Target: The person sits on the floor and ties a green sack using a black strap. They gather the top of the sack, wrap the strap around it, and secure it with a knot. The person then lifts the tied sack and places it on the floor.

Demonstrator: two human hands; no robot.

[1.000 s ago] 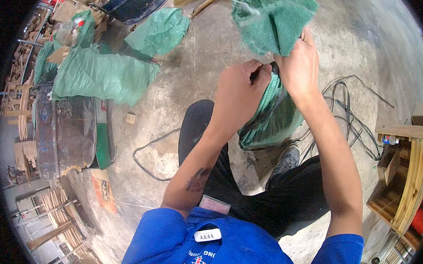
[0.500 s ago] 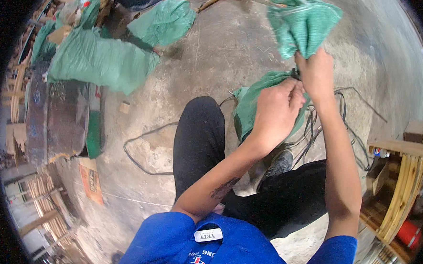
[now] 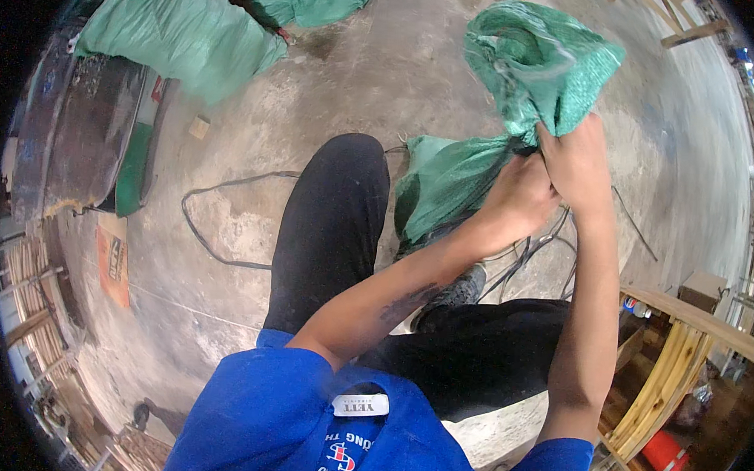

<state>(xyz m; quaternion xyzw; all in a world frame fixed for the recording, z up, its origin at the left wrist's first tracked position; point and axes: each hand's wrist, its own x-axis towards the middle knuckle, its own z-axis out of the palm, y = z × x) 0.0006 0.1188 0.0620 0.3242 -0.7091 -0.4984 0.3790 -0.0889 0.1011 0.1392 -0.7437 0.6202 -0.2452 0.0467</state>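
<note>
A green woven sack (image 3: 452,178) stands on the floor between my legs, its neck bunched and its loose mouth (image 3: 544,65) flaring out above. Around the neck is a dark strap (image 3: 522,146). My right hand (image 3: 579,161) is closed round the gathered neck, just under the flared mouth. Right beside it, my left hand (image 3: 520,196) is closed too, its fingertips partly hidden behind the right hand; it seems to pinch the strap. The two hands touch or overlap.
More green sacks (image 3: 183,33) lie at the far left, above a dark curved panel (image 3: 84,135). Black cable (image 3: 186,213) loops over the concrete floor near my feet. A wooden shelf (image 3: 663,383) with a red object (image 3: 665,460) stands at the right. A flat cardboard piece (image 3: 113,260) lies left.
My left hand has moved up against the right, which now overlaps it at the sack's neck. The flared mouth has opened wider toward me. The whole view has shifted.
</note>
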